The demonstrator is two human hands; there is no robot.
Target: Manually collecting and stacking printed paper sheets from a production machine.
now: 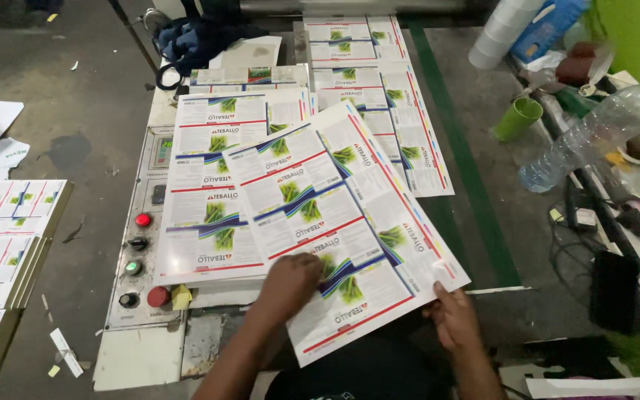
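A large glossy printed sheet (335,215), white with green leaf pictures and red and blue bands, lies tilted over the machine top. My left hand (290,281) rests palm down on its near part, fingers curled. My right hand (452,317) pinches the sheet's near right corner edge from below. Under it sits a stack of similar printed sheets (209,185), and more printed sheets (379,81) lie spread further back.
A control panel (142,244) with red, green and black buttons lies left of the stack. Piles of printed sheets (1,230) stand at far left. At right are a clear plastic bottle (594,133), a green cup (518,117), stacked white cups (501,30) and cables.
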